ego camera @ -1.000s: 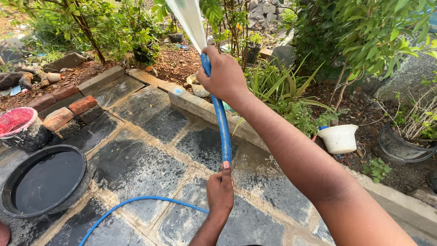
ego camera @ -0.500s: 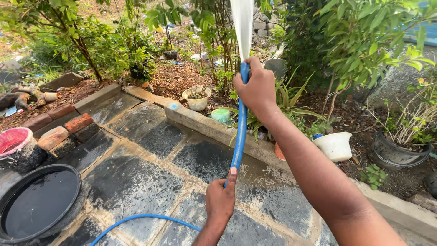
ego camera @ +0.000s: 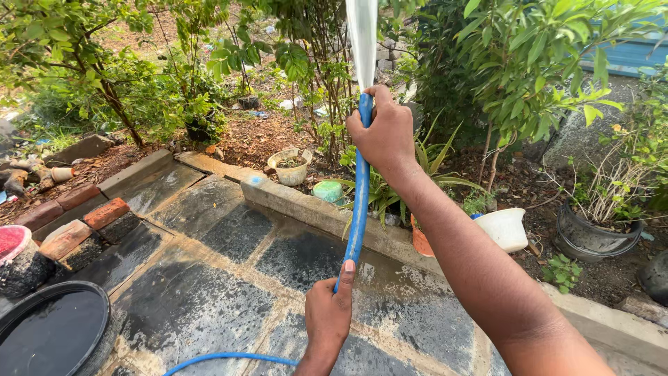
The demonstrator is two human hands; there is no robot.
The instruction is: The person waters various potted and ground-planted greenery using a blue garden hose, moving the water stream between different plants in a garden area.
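Both hands grip the blue hose [ego camera: 359,209]: right hand [ego camera: 383,132] pinching its nozzle end, left hand [ego camera: 330,313] steadying lower down, best kept firm to fan the water spray [ego camera: 362,35].

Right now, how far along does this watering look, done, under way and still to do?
Done: the stone paving is dark and wet in patches. Under way: the right hand grips the blue hose near its end, the left hand steadies it lower down, and water sprays up toward the shrubs. Left, probably: the soil around the white bowl and black pot looks dry.
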